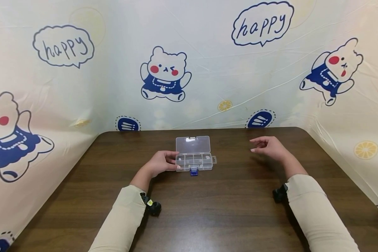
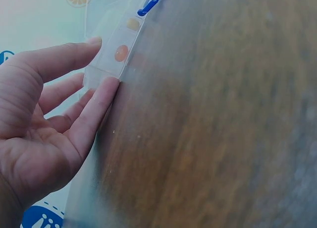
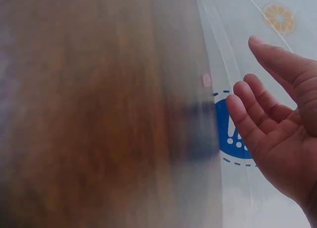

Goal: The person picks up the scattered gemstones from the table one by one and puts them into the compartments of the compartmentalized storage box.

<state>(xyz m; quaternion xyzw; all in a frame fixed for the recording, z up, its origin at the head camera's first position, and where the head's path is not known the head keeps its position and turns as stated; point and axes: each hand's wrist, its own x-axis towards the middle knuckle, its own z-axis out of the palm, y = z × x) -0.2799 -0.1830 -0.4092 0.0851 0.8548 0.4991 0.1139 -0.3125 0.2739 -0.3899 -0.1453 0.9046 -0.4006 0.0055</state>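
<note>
A clear plastic compartment box [image 1: 193,164] lies on the table with its lid [image 1: 193,144] raised at the back and a blue latch [image 1: 194,172] at the front. My left hand [image 1: 160,162] grips the box's left end between thumb and fingers. In the left wrist view, an orange oval piece [image 2: 121,53] and a yellowish piece [image 2: 132,24] show inside the box. My right hand [image 1: 269,148] is held over the table to the right of the box, fingers loosely bent and empty. Near its fingertips, the right wrist view shows a small pink oval piece [image 3: 206,80].
The brown wooden table [image 1: 226,210] has rounded far corners. A printed curtain [image 1: 208,77] with bears and lettering hangs behind it and along both sides. A hanging tab [image 1: 214,159] sticks out from the box's right end.
</note>
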